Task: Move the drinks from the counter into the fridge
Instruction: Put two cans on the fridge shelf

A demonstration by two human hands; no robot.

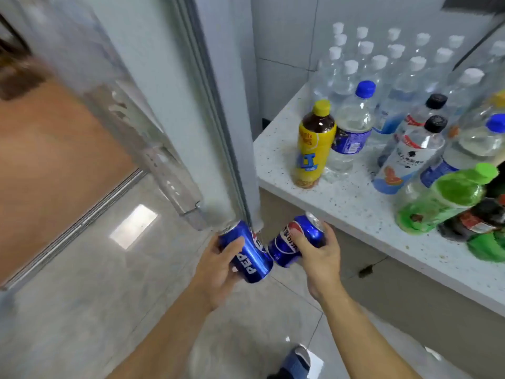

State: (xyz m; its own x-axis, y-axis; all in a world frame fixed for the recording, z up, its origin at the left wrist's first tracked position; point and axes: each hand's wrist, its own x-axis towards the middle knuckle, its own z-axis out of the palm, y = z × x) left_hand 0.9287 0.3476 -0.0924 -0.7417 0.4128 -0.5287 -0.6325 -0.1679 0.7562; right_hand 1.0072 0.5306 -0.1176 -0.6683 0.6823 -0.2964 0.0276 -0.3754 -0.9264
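Observation:
My left hand (218,266) grips a blue Pepsi can (247,251), tilted, just below the bottom edge of the open fridge door (175,105). My right hand (317,255) grips a second blue Pepsi can (296,239), also tilted, beside the first and in front of the counter's edge. The two cans nearly touch. On the white speckled counter (355,203) at the right stand a yellow tea bottle (314,146), a blue-capped water bottle (352,127), a green bottle (442,198) and several clear water bottles (382,67).
The fridge door carries clear shelf bins (153,149) on its inside. Grey tiled floor (109,310) lies below, with a wooden-toned floor (49,160) at the left. A blue shoe (296,362) shows at the bottom. The counter's cabinet front (396,291) is at the right.

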